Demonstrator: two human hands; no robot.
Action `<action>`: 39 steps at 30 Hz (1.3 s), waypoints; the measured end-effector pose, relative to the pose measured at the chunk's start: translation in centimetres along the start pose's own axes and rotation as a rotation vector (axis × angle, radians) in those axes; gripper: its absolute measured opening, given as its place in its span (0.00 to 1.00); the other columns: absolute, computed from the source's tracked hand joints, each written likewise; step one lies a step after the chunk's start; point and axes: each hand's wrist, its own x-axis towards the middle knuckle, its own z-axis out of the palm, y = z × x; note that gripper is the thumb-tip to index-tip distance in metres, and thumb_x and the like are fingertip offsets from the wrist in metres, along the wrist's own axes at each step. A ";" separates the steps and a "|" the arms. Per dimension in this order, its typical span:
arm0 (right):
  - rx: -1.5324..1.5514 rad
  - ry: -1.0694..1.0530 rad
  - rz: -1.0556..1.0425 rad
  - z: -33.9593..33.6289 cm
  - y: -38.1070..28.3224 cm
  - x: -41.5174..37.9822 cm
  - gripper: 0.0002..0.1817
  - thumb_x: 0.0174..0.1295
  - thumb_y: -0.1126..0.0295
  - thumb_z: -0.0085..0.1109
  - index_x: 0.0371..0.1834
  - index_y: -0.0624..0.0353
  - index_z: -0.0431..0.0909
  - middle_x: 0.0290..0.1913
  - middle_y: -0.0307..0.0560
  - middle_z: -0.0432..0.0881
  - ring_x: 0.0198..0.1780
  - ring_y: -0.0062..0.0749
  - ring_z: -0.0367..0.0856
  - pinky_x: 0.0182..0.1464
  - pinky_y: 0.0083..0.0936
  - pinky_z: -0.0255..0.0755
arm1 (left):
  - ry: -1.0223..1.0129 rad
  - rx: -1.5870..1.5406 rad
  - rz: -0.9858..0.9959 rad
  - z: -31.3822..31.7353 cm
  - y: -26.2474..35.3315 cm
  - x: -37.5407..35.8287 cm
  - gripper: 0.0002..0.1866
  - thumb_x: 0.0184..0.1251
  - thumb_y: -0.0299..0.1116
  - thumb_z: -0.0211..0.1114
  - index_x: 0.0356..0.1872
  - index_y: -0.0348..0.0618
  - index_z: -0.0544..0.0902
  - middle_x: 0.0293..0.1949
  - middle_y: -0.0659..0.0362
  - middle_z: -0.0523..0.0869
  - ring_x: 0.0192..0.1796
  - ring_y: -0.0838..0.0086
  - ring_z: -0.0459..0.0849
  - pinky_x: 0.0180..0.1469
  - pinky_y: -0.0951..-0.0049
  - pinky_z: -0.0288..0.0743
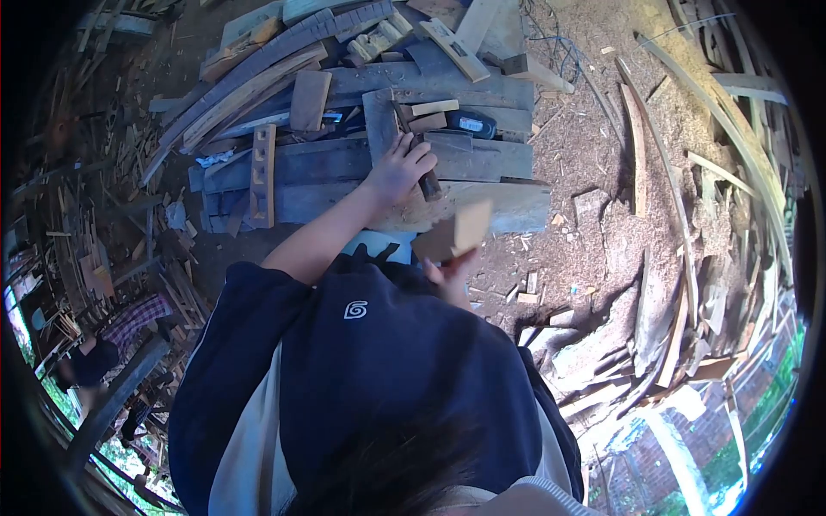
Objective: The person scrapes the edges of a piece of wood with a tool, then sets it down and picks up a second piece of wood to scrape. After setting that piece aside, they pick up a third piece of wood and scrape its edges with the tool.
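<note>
My left hand [401,172] is at the workbench, its fingers closed over a long dark tool [430,186] whose end sticks out below them. A flat grey board [379,125] lies just beyond that hand. Closer to my body, my right hand [452,272] grips a light wooden block [471,225], which is blurred and tilted off the bench's near edge. Small wood pieces [434,108] and a black object with a white label [471,125] lie past my left hand.
The plank workbench [344,163] carries a slotted wooden piece [262,176], a short board [310,101] and curved timbers [258,77]. Wood shavings [594,172] and long strips [637,155] cover the ground at right. Another person [93,359] is at far left among scrap wood.
</note>
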 end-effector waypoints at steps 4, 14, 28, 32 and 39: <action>-0.170 -0.066 -0.318 0.3 0.2 1.1 0.57 0.53 0.61 0.79 0.77 0.64 0.46 0.66 0.58 0.68 0.70 0.47 0.70 0.68 0.45 0.68 | 0.054 0.029 0.035 0.9 -0.7 0.1 0.17 0.62 0.25 0.64 0.53 0.48 0.79 0.60 0.51 0.80 0.66 0.39 0.77 0.74 0.41 0.68; -0.128 0.046 -0.232 1.6 -1.8 0.7 0.47 0.60 0.55 0.73 0.74 0.68 0.57 0.64 0.58 0.73 0.60 0.44 0.78 0.61 0.40 0.75 | -0.046 -0.004 0.081 0.2 -1.6 -0.5 0.14 0.63 0.26 0.63 0.50 0.48 0.82 0.58 0.58 0.83 0.68 0.45 0.77 0.76 0.43 0.66; 0.009 0.172 0.009 0.0 1.9 -0.9 0.59 0.54 0.69 0.79 0.78 0.60 0.39 0.70 0.56 0.61 0.69 0.46 0.69 0.68 0.41 0.70 | -0.056 -0.067 0.064 -3.8 -3.7 0.1 0.23 0.56 0.18 0.66 0.54 0.48 0.81 0.61 0.59 0.82 0.76 0.57 0.72 0.80 0.42 0.58; -0.658 0.358 0.170 -4.4 0.1 1.7 0.51 0.62 0.66 0.75 0.78 0.69 0.46 0.69 0.58 0.65 0.71 0.49 0.67 0.71 0.40 0.65 | 0.034 -0.144 0.084 -3.7 0.9 -0.4 0.22 0.58 0.19 0.65 0.55 0.50 0.81 0.58 0.58 0.81 0.73 0.61 0.75 0.79 0.47 0.59; -1.245 0.263 0.301 -4.1 -1.7 8.4 0.49 0.68 0.48 0.66 0.79 0.71 0.53 0.78 0.73 0.56 0.79 0.70 0.56 0.77 0.50 0.60 | 0.169 -0.173 0.261 -1.9 5.0 -2.9 0.16 0.63 0.29 0.64 0.51 0.59 0.85 0.56 0.65 0.83 0.67 0.71 0.79 0.68 0.61 0.67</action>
